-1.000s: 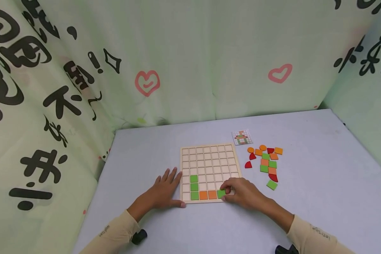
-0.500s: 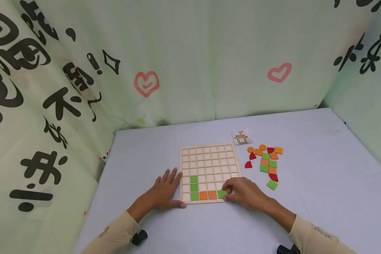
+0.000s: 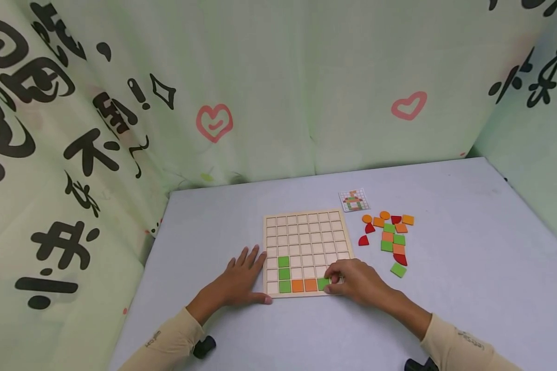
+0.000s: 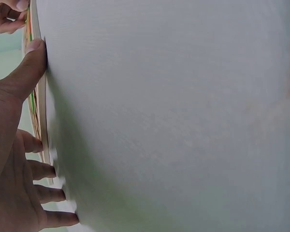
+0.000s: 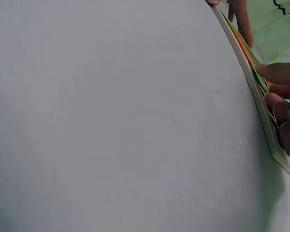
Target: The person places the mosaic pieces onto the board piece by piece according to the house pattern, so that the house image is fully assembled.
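A wooden grid board (image 3: 307,238) lies flat on the table. On its left side three green square tiles (image 3: 283,273) form a column, and two orange square tiles (image 3: 304,285) follow along the bottom row. My right hand (image 3: 359,282) pinches another green square tile (image 3: 323,284) between thumb and forefinger in that row, beside the orange ones. In the right wrist view the fingertips (image 5: 263,69) touch this tile at the board's edge. With fingers spread, my left hand (image 3: 239,281) rests against the board's left edge, its thumb (image 4: 36,46) at the near corner.
Loose green, orange and red tiles (image 3: 387,236) lie right of the board, with round and quarter-circle ones among them. A small pattern card (image 3: 354,200) lies behind the board's right corner. A patterned curtain (image 3: 269,93) surrounds the white table (image 3: 450,232).
Both hands hold almost the same places throughout. The right hand makes only a tiny shift at the green tile in the bottom row.
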Tool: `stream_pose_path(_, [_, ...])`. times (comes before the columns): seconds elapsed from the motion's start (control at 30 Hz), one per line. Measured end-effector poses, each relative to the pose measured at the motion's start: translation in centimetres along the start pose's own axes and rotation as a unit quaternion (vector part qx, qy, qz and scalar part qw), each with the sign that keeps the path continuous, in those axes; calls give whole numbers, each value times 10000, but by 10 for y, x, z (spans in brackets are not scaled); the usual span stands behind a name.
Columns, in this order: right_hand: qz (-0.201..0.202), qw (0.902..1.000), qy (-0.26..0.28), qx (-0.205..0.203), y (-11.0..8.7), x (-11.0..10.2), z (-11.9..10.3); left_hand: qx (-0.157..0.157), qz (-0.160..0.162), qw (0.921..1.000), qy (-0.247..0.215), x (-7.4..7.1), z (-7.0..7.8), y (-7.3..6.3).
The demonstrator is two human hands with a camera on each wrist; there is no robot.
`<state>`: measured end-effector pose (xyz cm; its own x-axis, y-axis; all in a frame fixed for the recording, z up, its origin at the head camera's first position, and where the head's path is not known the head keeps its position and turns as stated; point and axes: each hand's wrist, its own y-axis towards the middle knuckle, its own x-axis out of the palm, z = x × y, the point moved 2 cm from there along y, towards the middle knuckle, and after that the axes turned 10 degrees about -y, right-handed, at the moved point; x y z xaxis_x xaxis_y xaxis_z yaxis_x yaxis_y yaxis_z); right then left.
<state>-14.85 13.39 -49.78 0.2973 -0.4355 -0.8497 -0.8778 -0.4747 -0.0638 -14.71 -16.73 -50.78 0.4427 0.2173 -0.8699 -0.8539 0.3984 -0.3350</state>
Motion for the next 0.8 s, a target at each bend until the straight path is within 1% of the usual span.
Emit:
stream_pose_path(0.17, [27,9997,54,-232,-3,-8,9,-28,-23,10000,-50,0,-1,0])
stream_pose_path(0.23, [49,9996,70,-276,-6,-14,16,-31,-35,9999,-94,0,-1,0])
stream_pose_path(0.33, [95,9997,30,-237,-12,-23,29,-18,-55,9999,-117,-1,-1,-1])
stream_pose_path(0.43, [211,9997,-104,-47,-19,-33,45,5,-44,9999,-117,-1,0,-1])
stream_pose_path(0.6, [307,9972,-548,405,-32,-49,70,58,-7,9999,-92,-1,1,-2])
stream_pose_path(0.7, [354,9943,-830,565,-38,-57,79,62,-12,10000,-53,0,1,-1])
stream_pose_path(0.8, [399,9921,-992,651,-43,-62,85,29,-47,10000,-17,0,0,-1])
